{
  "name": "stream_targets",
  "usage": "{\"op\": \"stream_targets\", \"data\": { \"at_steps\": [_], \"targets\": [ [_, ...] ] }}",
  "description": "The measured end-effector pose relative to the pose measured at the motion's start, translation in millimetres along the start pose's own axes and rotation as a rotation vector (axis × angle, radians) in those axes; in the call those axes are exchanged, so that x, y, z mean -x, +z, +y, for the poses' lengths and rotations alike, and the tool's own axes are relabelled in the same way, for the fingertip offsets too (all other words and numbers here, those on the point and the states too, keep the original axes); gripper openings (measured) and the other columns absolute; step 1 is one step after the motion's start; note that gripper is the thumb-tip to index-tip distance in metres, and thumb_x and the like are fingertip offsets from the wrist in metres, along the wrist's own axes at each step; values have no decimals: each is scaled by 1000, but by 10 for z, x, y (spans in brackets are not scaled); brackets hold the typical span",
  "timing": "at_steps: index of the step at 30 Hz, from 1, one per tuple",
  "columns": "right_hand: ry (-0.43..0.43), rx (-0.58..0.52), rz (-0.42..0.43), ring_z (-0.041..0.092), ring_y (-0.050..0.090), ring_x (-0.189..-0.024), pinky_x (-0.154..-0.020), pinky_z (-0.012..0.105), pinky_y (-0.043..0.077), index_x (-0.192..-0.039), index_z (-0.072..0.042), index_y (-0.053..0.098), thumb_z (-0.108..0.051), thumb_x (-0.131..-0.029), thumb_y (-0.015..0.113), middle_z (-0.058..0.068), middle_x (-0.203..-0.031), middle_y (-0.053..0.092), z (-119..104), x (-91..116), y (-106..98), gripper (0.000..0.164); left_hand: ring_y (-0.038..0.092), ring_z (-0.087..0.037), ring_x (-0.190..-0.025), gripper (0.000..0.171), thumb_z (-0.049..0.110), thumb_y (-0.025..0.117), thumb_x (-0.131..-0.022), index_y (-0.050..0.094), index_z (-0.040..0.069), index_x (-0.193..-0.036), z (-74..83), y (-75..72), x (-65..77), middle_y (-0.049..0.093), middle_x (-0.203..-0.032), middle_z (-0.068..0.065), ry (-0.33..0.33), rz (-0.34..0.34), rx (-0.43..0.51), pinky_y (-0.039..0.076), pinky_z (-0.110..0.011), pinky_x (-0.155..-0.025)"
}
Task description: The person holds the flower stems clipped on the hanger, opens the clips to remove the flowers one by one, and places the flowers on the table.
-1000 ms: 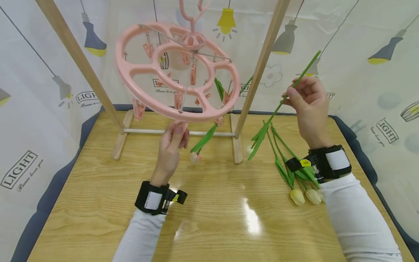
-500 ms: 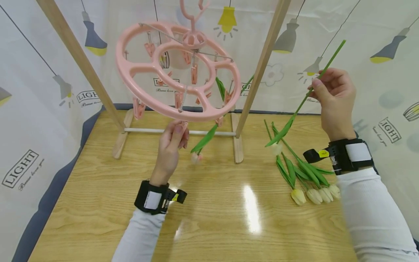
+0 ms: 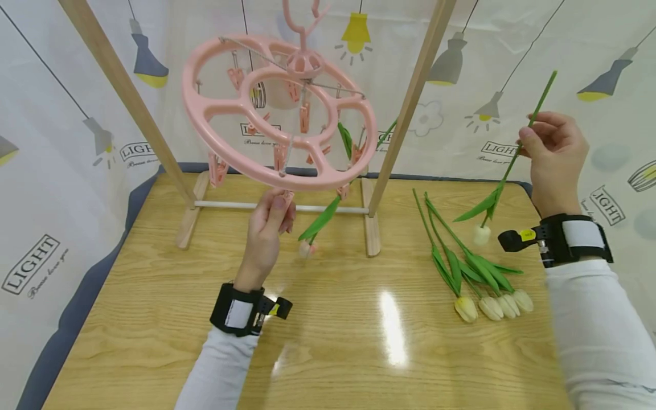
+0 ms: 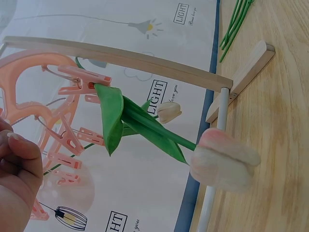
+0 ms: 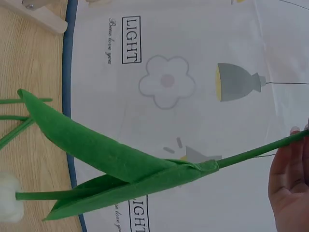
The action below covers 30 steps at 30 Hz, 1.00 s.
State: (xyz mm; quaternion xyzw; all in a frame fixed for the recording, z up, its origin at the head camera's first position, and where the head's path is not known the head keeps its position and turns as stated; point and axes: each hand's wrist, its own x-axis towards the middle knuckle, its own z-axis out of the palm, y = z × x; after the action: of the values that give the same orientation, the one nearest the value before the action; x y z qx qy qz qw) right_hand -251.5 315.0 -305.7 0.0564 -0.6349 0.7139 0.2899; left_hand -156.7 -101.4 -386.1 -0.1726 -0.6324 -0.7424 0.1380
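Note:
A round pink hanger (image 3: 302, 182) with dangling clothespins hangs in the wooden frame. My left hand (image 3: 263, 230) pinches one pink clothespin (image 3: 288, 197) just under the hanger's near rim; nothing is seen clamped in that clothespin. At the far right, my right hand (image 3: 558, 162) holds an artificial white tulip (image 5: 120, 159) by its stem between thumb and fingers, flower head downward. One pinkish-white tulip (image 4: 224, 162) hangs head down from a clothespin right of my left hand. Behind it in the left wrist view hangs another tulip (image 4: 169, 112).
Several white tulips (image 3: 492, 307) lie on the wooden table (image 3: 328, 353) below my right hand. The frame's right post (image 3: 412, 108) stands between the hanger and my right hand. A white bar (image 3: 230, 205) joins its feet. A printed curtain (image 3: 543, 40) encloses the back.
My right hand has moved to the right with its tulip, away from the hanger, and the tulip hangs more upright. My left hand has stayed at the clothespin.

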Motion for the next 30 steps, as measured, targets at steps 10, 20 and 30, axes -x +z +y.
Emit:
{"op": "stream_targets", "data": {
  "at_steps": [10,20,30],
  "targets": [
    [48,453,11,1,57,-74,-68,10,47,-115,-11,71,-3,-94,64,-10,-83,60,52,-49,-245,24,36,-8,-61,22,32,41,-107,56,21,-118,-6,-10,-3,48,-80,0,18,-3,16,35,-17,-56],
    [-138,1080,-193,-21,35,-70,-60,6,28,-135,-8,59,-22,-102,54,8,-93,67,300,31,-578,36,36,-9,-60,23,29,39,-108,57,19,-120,-14,-16,-2,48,-79,0,34,-9,16,34,-18,-56],
    [-95,1277,-406,45,56,-78,-54,41,36,-140,1,49,-17,-106,44,32,-97,58,481,84,-754,39,34,-19,-60,22,30,40,-107,57,21,-118,-5,-14,1,49,-80,1,23,-3,5,35,-18,-56]
  ]
}}
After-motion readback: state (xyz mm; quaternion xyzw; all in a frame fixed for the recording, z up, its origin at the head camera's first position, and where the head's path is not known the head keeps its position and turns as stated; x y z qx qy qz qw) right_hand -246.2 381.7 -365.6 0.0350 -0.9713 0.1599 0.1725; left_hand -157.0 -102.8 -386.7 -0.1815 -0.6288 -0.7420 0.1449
